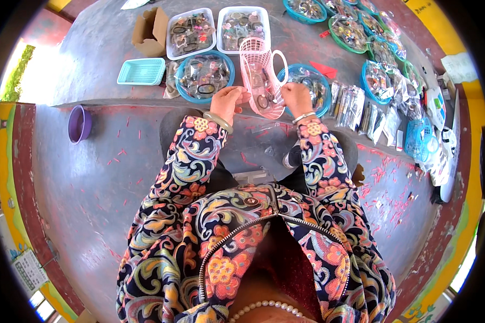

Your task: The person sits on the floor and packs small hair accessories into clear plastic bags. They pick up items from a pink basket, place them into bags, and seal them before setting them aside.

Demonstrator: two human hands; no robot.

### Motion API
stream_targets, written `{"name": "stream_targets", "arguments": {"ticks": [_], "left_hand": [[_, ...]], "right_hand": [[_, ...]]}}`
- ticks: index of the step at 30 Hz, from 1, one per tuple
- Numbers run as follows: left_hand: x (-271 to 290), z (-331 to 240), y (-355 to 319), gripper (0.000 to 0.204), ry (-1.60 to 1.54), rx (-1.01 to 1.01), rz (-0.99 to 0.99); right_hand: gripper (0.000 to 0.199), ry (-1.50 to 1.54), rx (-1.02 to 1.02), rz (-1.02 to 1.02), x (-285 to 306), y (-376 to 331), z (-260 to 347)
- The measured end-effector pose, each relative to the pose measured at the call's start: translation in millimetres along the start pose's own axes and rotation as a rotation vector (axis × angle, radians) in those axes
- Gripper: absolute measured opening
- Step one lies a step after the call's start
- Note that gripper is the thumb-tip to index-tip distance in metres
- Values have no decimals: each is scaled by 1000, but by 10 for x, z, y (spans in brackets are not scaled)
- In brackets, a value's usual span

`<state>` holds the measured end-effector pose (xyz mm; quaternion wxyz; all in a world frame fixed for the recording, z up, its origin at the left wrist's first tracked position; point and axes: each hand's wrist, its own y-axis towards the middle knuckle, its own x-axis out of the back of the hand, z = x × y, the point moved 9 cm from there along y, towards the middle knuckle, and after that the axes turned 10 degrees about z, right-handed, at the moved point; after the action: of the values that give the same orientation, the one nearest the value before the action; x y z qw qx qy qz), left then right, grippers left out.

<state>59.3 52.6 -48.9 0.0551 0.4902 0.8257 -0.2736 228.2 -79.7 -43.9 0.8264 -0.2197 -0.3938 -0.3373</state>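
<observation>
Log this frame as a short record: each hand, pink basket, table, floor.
Left hand: just left of the pink basket, fingers bent; hold unclear
Right hand: by the basket's handle; hold unclear
Pink basket: small items inside
Table: two white trays, turquoise tray, brown box, round blue baskets
Floor: purple basin

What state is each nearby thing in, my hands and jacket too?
Left hand, fingers curled
Right hand, fingers curled
Pink basket, small items inside
Left white tray, filled
Right white tray, filled
Left-hand blue basket, filled
Right-hand blue basket, filled
Cardboard box, open
Turquoise tray, upright
Purple basin, upright
Floral jacket, partly unzipped
</observation>
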Motion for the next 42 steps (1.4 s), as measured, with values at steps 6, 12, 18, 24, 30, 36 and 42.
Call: {"name": "stream_targets", "arguments": {"ticks": [6,12,18,24,30,36,42], "left_hand": [[22,18,-18,22,5,15,13],[-68,3,-46,20,23,59,26],[-115,-7,-67,19,52,84,35],[-101,-12,-74,19,93,87,18],[-135,-2,-73,20,107,91,28],[-136,34,-52,21,112,99,40],[-51,69,-23,20,118,55,52]], "right_hand": [[22,506,-141,26,985,28,-324],[20,691,-350,6,1091,138,-1549],[13,385,-561,175,542,322,-2490],[29,-294,-275,499,131,613,-2147],[35,-458,-227,360,104,677,-2021],[33,-325,-315,241,481,721,-2227],[28,355,-283,164,1025,307,-1183]]}}
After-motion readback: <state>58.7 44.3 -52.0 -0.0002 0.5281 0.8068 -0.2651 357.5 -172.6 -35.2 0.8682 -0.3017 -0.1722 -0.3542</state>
